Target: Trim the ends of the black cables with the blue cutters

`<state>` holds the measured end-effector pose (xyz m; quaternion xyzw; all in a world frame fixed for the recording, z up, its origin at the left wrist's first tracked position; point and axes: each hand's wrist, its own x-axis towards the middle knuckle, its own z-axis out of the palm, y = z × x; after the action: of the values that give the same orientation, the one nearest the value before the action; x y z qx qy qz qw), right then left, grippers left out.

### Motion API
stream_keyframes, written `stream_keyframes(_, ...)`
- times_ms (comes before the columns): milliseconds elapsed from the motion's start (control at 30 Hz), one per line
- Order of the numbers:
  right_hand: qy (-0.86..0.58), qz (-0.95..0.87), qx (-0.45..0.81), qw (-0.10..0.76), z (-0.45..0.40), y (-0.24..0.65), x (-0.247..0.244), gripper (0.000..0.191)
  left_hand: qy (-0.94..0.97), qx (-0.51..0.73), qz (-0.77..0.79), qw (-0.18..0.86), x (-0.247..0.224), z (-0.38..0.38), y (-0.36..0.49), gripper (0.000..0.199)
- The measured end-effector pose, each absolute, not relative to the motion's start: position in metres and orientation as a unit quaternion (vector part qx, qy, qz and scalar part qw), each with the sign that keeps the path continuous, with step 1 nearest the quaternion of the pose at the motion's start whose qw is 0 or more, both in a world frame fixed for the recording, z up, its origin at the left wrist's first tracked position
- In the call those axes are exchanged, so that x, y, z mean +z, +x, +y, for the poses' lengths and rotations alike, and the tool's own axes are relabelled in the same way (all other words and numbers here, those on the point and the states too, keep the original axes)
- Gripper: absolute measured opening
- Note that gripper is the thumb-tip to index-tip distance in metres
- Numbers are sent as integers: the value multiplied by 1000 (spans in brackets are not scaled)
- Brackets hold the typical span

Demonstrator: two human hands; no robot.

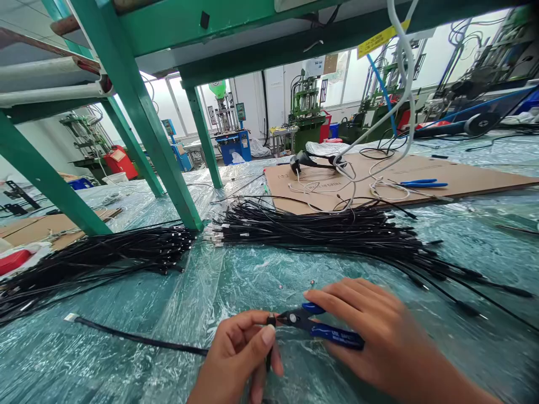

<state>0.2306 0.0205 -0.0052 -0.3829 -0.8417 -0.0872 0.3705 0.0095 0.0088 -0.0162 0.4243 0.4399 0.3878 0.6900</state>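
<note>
Film-covered counter [168, 314]; clock centred on the pinch. Black cable [138, 339] enters left hand [240, 353] from nine; fingers pinch a small black end piece [271, 321]. Blue-handled cutters [301, 318] at three, right hand [370, 336] gripping them. Slipping tips could nick left thumb. Bare counter toward eleven; cable bundle [315, 227] bounds one.

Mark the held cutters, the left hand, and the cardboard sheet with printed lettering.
Held cutters [302, 320]: head view, dark body by the pivot.
Left hand [236, 352]: head view, thumb's base.
Cardboard sheet [480, 176]: head view, bare brown surface.
</note>
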Motion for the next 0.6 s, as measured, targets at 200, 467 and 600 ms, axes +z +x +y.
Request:
stream_keyframes(200, -380, -844, -96, 365, 21, 231, -3, 26, 427, 386, 449, 683, -17, 10, 9, 53)
stream_keyframes(467, -380, -845, -90, 365, 20, 230, -3, 25, 446, 368, 455, 677, -14, 9, 9, 52)
stream_keyframes(600, -380, -845, -84, 366, 19, 229, -3, 25, 449, 360, 459, 677, -11, 10, 10, 52)
